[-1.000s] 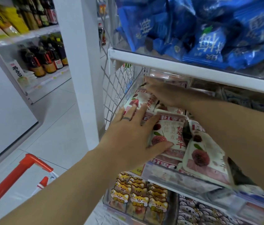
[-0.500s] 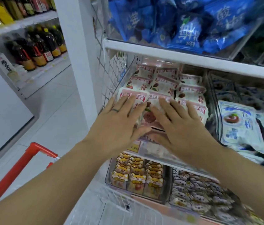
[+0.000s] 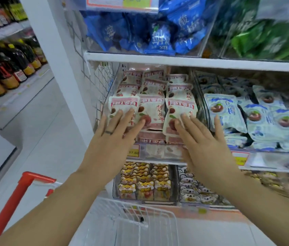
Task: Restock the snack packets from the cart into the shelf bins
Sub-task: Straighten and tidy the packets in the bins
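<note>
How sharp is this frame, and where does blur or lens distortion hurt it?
Head view, centre: print on the pink packets is fairly legible. Head view, edges: the green packets top right and the price tag above are smeared. Head view overall: the shelf edge runs tilted under the wide lens.

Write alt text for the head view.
The left hand and right hand lie open and flat on pink packets stacked in a shelf bin. To their right lie pale blue packets; a white wire cart with a red handle stands below.
</note>
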Demonstrator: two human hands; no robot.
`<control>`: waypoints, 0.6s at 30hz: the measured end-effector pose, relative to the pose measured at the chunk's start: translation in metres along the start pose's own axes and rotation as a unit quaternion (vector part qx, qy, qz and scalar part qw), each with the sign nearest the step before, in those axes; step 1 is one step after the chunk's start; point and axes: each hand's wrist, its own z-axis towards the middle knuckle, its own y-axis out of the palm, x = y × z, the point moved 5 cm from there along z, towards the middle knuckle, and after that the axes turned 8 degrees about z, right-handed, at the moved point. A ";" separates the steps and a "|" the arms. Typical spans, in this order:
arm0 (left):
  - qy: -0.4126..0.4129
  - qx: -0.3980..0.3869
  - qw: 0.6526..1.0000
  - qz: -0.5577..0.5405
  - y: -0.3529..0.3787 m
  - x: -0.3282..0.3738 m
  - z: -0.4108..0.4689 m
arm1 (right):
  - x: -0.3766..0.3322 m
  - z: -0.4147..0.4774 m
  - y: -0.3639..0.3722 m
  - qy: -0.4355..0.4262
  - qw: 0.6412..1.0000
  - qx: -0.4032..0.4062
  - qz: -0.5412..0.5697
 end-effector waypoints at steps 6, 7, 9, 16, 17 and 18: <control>0.004 -0.005 1.000 -0.017 0.000 -0.011 0.017 | 0.014 -0.001 0.000 0.036 0.997 0.063 -0.005; -0.002 -0.015 0.999 -0.033 -0.002 -0.012 0.018 | 0.014 -0.001 -0.001 0.037 0.998 0.059 -0.007; -0.002 -0.020 0.998 -0.055 -0.001 -0.011 0.016 | 0.012 0.002 -0.006 0.040 0.998 0.051 -0.006; 0.014 0.010 1.000 -0.026 0.002 -0.010 0.012 | -0.004 0.020 0.011 0.000 1.000 0.007 0.012; 0.011 0.020 1.000 -0.020 0.001 -0.009 0.010 | -0.003 0.019 0.015 0.006 1.000 -0.003 0.007; 0.009 0.026 1.000 -0.016 0.002 -0.008 0.009 | -0.001 0.019 0.017 0.010 1.000 -0.013 0.003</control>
